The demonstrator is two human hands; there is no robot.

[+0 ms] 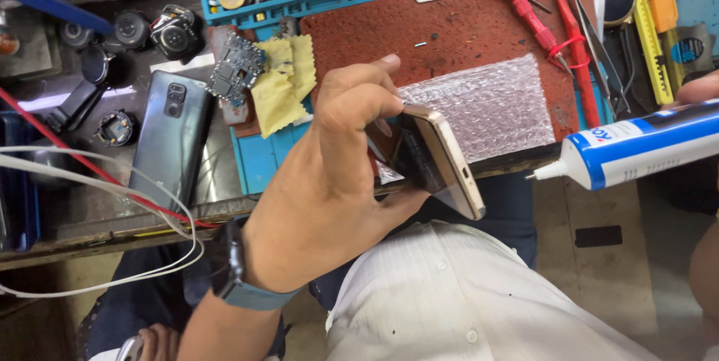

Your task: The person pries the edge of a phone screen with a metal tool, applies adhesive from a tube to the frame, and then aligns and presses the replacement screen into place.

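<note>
Gold smartphone (438, 162), held edge-on in the left hand's (329, 181) closed grip above the worktop (97, 219) edge, over a bubble-wrap sheet (487, 106) on a rust-red mat (449, 24). Right hand (700, 88), mostly cut off, holds a blue-and-white glue tube (636, 147); its grip cannot be made out. Dark phone (171, 140) lies left.

I see even, bright daylight across the frame, shadows soft. Glare sits on the bubble wrap (479, 110) at centre right. The glue tube (644, 147) at right edge is slightly blurred. Upper left corner falls dim.
</note>
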